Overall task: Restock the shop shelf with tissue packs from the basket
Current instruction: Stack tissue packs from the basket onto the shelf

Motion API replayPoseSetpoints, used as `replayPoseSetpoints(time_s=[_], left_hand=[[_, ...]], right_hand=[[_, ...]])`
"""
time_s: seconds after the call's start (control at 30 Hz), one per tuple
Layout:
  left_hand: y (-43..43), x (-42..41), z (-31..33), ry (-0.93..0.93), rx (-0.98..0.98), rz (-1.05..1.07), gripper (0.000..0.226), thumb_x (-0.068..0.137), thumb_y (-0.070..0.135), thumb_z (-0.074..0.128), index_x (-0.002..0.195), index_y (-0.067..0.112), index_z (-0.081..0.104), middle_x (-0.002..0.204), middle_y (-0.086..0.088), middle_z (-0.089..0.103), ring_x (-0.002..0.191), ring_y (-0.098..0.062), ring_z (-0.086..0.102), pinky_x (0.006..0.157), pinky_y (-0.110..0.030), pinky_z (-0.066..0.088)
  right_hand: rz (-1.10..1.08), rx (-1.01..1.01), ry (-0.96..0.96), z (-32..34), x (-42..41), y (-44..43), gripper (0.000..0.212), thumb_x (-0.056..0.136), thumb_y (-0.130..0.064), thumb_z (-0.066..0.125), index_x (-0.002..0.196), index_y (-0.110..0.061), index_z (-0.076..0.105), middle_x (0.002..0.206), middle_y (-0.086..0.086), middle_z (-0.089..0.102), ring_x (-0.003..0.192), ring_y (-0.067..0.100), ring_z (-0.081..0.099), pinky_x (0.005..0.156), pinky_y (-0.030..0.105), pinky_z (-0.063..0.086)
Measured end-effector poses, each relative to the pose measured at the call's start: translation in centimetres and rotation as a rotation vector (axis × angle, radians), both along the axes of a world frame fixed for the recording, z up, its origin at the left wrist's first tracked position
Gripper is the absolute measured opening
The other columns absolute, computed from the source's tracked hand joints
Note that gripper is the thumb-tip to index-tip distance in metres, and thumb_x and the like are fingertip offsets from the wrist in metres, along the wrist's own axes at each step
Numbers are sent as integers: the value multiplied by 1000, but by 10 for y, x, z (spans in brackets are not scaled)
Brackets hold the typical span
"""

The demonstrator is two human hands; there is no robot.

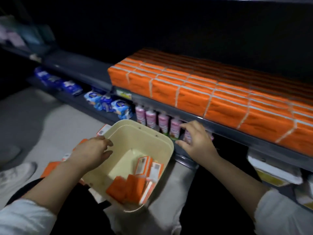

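**Fig.** My left hand (91, 150) hovers with fingers relaxed and empty at the 9 o'clock rim of the cream basket (147, 132). My right hand (197, 143), fingers spread and gripping nothing, lies at the basket's 2 o'clock beside the pink bottles (150, 118). Loose tissue packs (135, 182) lie in the basket's 5 o'clock corner. The shelf (228, 131) runs toward 2 o'clock and carries an orange stack (203, 92). The packs are probably light, soft and slick-wrapped, so they are best pinched across the narrow sides.
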State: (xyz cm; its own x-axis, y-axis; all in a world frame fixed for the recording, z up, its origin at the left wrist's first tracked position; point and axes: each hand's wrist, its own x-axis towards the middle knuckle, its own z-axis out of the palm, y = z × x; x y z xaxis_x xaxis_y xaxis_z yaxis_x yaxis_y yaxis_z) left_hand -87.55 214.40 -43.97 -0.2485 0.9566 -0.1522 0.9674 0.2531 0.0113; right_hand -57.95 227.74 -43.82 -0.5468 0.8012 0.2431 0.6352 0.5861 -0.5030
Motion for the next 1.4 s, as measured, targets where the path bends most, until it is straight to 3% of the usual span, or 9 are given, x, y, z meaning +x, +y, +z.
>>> replayPoseSetpoints(time_s=[0.17,0.3,0.6,0.77,0.9,0.97,1.07,1.23,1.4], left_hand=[[-3,-22,-33,-152,-136,30,31,89,35,57,120,28,58,109,5,61,99,-14,59,81,-25,46],[4,-42,-47,-242,-150,36,33,88,33,60,120,25,59,105,4,64,99,-16,58,84,-26,46],[36,-80,-40,-352,-4,18,27,88,38,60,111,24,58,101,6,56,96,-16,58,84,-32,47],[44,-98,-45,-358,-23,21,29,86,40,60,109,24,54,105,3,54,96,-18,55,84,-36,47],[35,-107,-53,-361,-37,48,35,84,37,63,114,22,55,108,1,57,96,-20,58,81,-35,48],[29,-110,-57,-351,-49,71,36,83,39,63,115,25,56,108,5,58,94,-18,58,78,-35,50],[24,-113,-61,-348,-111,91,38,82,46,58,116,29,55,107,8,56,94,-14,57,78,-37,52],[30,-109,-64,-348,-123,93,41,81,48,56,116,27,56,104,7,57,93,-16,57,78,-39,52],[37,-103,-64,-347,-119,81,49,80,47,60,123,23,56,108,3,58,95,-20,59,81,-35,50]], right_hand=[[163,-152,-164,-32,-55,14,51,75,-31,75,120,-15,58,117,4,54,110,22,50,91,30,37],[126,-385,-246,-54,-95,30,54,79,-33,72,127,-16,53,116,4,57,92,11,50,84,24,40],[-103,-866,-343,-148,-176,53,64,82,-43,66,133,-10,47,132,8,52,113,23,54,88,28,44],[-261,-1195,-202,-214,-199,52,38,86,-30,66,110,-2,62,98,14,65,73,15,58,57,24,40],[-386,-1299,-137,-257,-200,53,39,91,-20,60,120,6,57,117,24,61,106,33,58,54,21,35],[-436,-1338,-124,-280,-198,53,34,92,-21,60,120,-2,57,97,14,62,88,25,60,53,17,39],[-506,-1391,-223,-321,-192,52,38,89,-28,62,122,-9,57,118,19,62,101,32,61,87,38,51],[-470,-1367,-215,-329,-193,53,44,87,-14,62,130,-6,53,128,20,57,113,35,57,95,46,48],[-379,-1397,-51,-294,-208,46,37,87,-13,60,123,-12,56,114,10,61,101,26,59,72,32,49]])
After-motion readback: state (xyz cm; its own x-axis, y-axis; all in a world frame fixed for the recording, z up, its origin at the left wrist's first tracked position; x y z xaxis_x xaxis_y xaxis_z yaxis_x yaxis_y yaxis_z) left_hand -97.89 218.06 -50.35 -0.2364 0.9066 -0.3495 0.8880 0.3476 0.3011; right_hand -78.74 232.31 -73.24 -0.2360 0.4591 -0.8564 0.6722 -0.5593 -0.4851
